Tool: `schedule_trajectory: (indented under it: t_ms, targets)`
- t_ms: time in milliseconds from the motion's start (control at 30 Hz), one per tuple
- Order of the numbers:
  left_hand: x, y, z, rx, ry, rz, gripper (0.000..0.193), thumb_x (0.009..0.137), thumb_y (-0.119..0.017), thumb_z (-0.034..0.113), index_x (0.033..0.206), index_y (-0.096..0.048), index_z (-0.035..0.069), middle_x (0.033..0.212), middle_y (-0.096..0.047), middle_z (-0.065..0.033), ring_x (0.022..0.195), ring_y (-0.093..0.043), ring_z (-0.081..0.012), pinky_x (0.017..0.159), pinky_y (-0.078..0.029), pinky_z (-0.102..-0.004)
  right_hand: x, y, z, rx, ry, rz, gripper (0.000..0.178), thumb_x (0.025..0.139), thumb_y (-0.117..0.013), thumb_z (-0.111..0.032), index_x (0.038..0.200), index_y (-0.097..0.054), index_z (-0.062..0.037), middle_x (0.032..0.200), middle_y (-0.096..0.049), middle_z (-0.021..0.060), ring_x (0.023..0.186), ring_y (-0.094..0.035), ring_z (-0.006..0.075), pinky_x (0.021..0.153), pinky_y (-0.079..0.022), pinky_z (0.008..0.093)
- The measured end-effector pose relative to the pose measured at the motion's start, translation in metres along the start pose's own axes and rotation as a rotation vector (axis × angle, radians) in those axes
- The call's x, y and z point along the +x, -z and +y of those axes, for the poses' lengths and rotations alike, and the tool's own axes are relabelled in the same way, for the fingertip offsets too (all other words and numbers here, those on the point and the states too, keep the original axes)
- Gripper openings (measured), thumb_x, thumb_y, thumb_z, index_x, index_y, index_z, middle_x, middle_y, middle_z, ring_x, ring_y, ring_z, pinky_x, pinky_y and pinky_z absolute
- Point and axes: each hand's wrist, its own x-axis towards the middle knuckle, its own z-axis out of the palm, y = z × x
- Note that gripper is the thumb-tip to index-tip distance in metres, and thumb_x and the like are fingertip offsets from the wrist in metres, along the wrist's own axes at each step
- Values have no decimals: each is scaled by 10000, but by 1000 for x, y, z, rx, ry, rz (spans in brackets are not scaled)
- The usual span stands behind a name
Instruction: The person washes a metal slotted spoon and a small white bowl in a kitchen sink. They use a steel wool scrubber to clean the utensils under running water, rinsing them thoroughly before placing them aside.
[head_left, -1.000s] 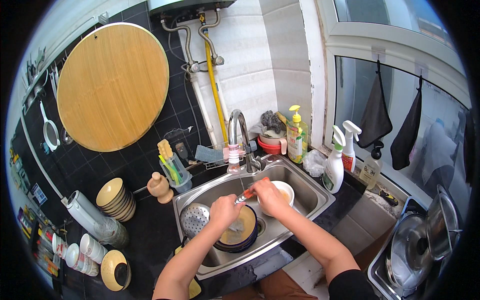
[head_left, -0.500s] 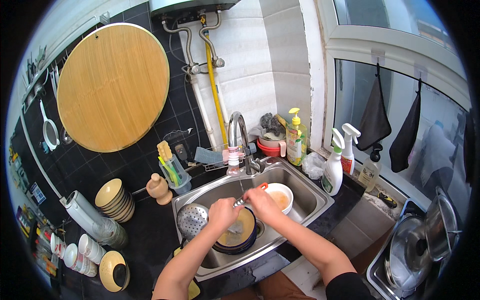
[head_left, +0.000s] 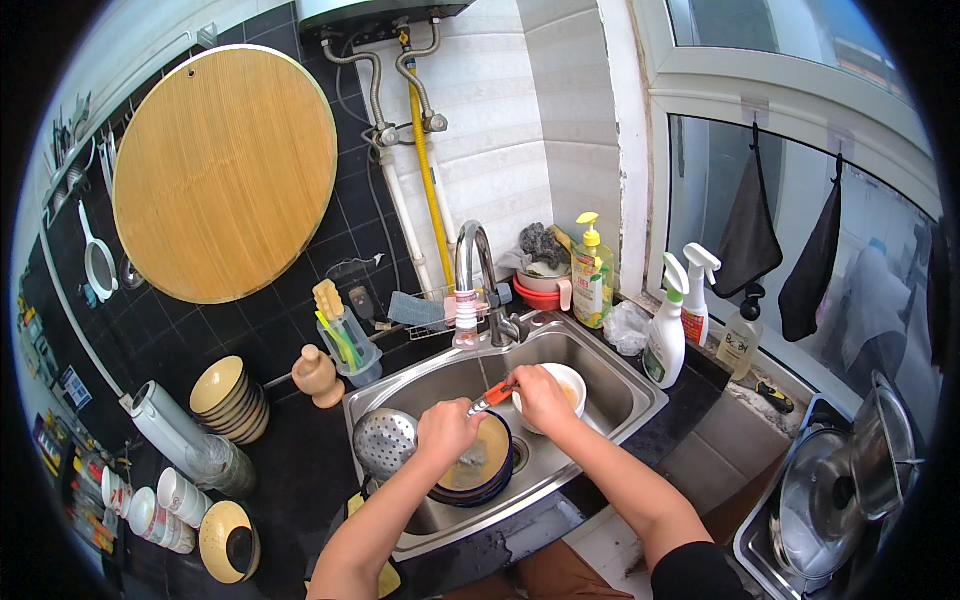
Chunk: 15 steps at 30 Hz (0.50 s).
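Note:
A slotted metal skimmer (head_left: pixel 385 443) with an orange handle (head_left: pixel 492 396) is held across the sink, its perforated head to the left. My left hand (head_left: pixel 446 430) is closed round the metal shank near the head. My right hand (head_left: pixel 541 397) is closed on the handle's far end. Water runs from the chrome faucet (head_left: pixel 468 247) just behind the handle. Below my hands, dark-rimmed bowls with a tan inside (head_left: pixel 485 478) are stacked in the sink (head_left: pixel 440 372), the top one holding water. Beside my right hand sits a white bowl (head_left: pixel 577 384), partly hidden by it.
Stacked bowls (head_left: pixel 225 390), cups (head_left: pixel 183 497) and a wooden pepper-mill-shaped piece (head_left: pixel 317 376) stand left on the black counter. Behind the sink are a yellow-topped pump bottle (head_left: pixel 592 270) and a red basin (head_left: pixel 540 297). Spray bottles (head_left: pixel 666 335) stand to the right; metal pots (head_left: pixel 820 510) lie beyond.
My right hand has slid outward along the handle, moving right and baring more of the orange part. The left hand and the skimmer's head stay almost where they were.

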Motion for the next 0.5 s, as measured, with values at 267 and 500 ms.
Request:
schedule_trajectory:
  t_ms: [267,500]
  targets:
    - [-1,-4,0,28,-59,46,304,757,-683,329,717,-601,39,687,-626,-181,672,-621,-375,591,-495,-460,2,3,-9,20,26,11,160,714,-566,58,846,-546,-31,780,-591,148,810,-569,354,708,-461,422]
    - [-1,-5,-2,27,-57,52,290,754,-685,318,714,-601,43,682,-623,-181,670,-623,-366,589,-496,-456,-2,-1,-30,94,133,-28,120,733,-575,28,834,-539,-25,796,-592,142,815,-565,345,715,-456,422]
